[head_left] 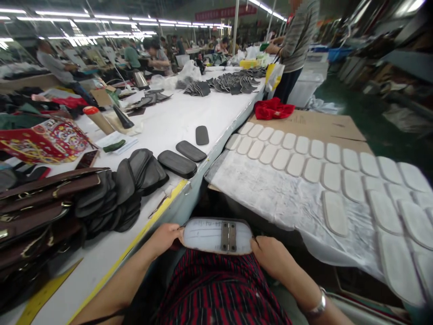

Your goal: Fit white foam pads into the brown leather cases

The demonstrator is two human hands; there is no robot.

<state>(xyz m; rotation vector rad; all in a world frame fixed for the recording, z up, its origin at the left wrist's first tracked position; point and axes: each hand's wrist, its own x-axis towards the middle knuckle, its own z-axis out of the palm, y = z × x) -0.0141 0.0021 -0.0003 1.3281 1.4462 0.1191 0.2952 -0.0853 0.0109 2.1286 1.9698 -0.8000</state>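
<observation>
Between my hands, in front of my striped apron, is a rounded white template [206, 234] with a dark rim. A metal hinge [229, 236] sits right of its middle, and faint writing shows along the top. My left hand [168, 235] grips the left end, fingers closed on it. At the opposite end my right hand [269, 253] is pinched on the edge; its far fingers are partly hidden. Dark oval pads [177, 163] lie on the white table to the left. Rows of pale oval pieces [334, 213] cover the sheet-draped surface on the right.
Brown leather bags [50, 194] and stacked dark pads [130, 180] crowd the left table. Beyond stand a red patterned box [47, 140] and an orange-topped container [98, 119]. A red cloth [274, 109] lies on cardboard [324, 126]. A person [297, 45] stands at the table's far right.
</observation>
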